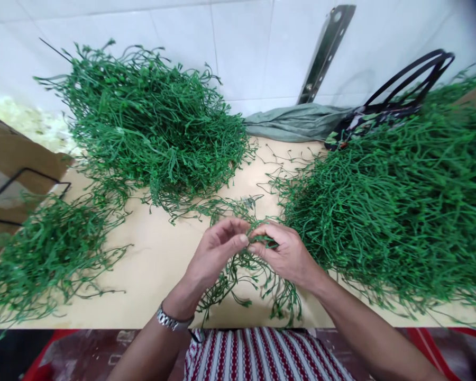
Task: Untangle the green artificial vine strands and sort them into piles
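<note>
My left hand (216, 251) and my right hand (283, 253) meet over the near middle of a pale tabletop (158, 264). Both pinch the same bunch of thin green plastic stems (249, 280), whose strands hang down past the table's front edge. My left thumb and fingers press together on the bunch's top; my right fingers curl round it from the other side. A metal watch (170, 320) sits on my left wrist.
Three heaps of the same green stems lie around: a large one at the back (150, 121), a small one at the left (47, 248), a wide one at the right (404, 196). A cardboard box (19, 159), a folded grey-green cloth (297, 121), a black-handled bag (384, 108) and a metal bracket (325, 50) stand behind.
</note>
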Motion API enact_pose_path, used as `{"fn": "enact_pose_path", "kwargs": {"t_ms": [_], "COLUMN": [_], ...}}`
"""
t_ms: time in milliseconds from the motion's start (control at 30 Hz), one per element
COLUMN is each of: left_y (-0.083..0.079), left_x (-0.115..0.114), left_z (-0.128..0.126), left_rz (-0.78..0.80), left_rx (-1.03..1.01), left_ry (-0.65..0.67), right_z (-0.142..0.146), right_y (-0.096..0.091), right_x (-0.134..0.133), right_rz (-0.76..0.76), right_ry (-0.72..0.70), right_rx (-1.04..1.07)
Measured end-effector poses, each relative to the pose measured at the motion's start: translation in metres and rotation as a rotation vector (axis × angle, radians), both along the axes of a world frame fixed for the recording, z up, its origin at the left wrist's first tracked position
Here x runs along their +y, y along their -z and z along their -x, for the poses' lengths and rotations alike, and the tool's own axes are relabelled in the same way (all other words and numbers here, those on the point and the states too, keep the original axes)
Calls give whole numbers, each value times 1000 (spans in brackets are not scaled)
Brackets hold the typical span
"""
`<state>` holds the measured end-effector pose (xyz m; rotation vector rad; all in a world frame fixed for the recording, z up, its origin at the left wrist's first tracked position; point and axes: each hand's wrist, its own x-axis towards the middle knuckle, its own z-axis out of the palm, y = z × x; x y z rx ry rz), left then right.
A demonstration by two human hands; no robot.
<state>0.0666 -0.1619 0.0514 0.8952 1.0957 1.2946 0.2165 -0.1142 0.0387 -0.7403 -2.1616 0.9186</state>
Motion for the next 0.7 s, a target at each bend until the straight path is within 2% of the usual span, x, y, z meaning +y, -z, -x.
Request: {"fn": "enact_pose_path", "kwargs": {"t_ms": [133, 267, 367, 433, 533, 700], "left_y": [-1, -8, -13, -14, -13, -11], "left_x": [-4, -4, -6, -7, -5, -2], "left_z": [4, 6, 5, 5, 5, 9], "left_rz": [90, 26, -86, -124, -134, -67], "left_rx": [58, 409, 703, 783, 747, 516], "left_ry": [76, 111, 100, 100, 91, 116], "right_z": [-2, -2, -3, -3, -4, -6], "right_y": [2, 2, -1, -3, -4, -2], "right_x": [0, -1, -1, -1, 0, 0], "right_rz": [-138, -196, -134, -58, 10, 57], "right_ry": [-42, -76, -113, -121, -117, -126], "right_rx": [-13, -71, -96, -131, -148, -92]}}
